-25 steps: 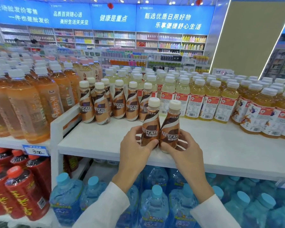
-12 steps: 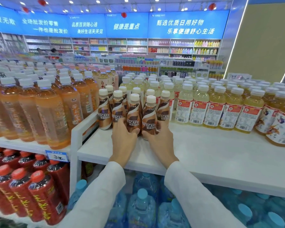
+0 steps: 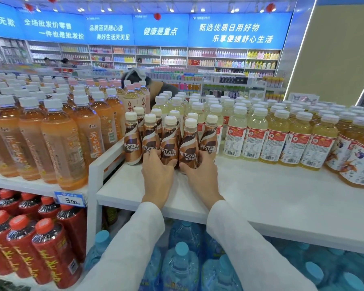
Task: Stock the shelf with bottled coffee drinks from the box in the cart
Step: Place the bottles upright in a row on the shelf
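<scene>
Since a second ago, the left coffee bottle (image 3: 169,141) and the right coffee bottle (image 3: 188,143) have gone from the front lip of the white shelf (image 3: 261,196) back to the coffee group (image 3: 132,143), and your hands have gone with them.

Containers, left to right: tall clear bottles of orange tea (image 3: 61,143) on the neighbouring shelf; the brown-wrapped coffee group, all capped; pale yellow drinks (image 3: 254,135) in clear bottles with red-and-white labels. On the lower level are red-capped dark bottles (image 3: 46,248), then blue water jugs (image 3: 181,265).

Your left hand (image 3: 158,175) has its fingers and thumb curled round the base of the left coffee bottle. Your right hand (image 3: 202,175) wraps the right coffee bottle likewise.

Both bottles are upright, long axis vertical, cream caps up, NESCAFE lettering facing you. They stand side by side, just in front of the row behind. Their bases are hidden by your hands.

The wrappers are glossy, the bodies rounded and narrowing to the neck. The shelf surface is smooth and matte.
</scene>
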`<state>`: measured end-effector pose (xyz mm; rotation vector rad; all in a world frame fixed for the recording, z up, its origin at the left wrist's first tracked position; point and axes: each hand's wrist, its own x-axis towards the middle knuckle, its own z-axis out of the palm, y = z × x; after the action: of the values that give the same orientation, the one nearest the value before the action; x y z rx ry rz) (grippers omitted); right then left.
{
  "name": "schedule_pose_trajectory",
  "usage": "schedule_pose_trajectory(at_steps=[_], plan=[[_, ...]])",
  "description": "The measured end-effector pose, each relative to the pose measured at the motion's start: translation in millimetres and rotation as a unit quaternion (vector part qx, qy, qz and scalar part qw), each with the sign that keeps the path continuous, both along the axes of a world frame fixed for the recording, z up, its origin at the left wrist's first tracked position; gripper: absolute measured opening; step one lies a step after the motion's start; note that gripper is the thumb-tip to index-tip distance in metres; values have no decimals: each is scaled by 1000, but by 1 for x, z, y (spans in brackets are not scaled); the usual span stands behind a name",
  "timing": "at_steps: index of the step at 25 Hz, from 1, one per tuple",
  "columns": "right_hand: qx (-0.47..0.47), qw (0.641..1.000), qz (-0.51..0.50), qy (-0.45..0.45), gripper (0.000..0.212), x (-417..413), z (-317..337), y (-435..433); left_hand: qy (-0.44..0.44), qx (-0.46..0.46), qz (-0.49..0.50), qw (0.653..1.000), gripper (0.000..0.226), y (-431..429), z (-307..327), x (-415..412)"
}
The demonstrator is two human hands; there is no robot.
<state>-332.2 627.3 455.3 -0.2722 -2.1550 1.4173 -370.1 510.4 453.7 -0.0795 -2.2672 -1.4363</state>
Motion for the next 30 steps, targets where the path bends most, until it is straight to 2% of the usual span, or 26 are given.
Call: schedule_pose_trajectory(at_steps=[21,28,30], plan=[[46,998,-29,-7,60,-10,-8,-2,-5,20,-10,1000,47,0,2,-2],[27,998,3,-49,78,-5,-7,3,-18,16,-11,1000,57,-3,-1,-2],[43,998,11,-45,70,7,-7,6,-20,17,-28,999,56,-7,-2,6]])
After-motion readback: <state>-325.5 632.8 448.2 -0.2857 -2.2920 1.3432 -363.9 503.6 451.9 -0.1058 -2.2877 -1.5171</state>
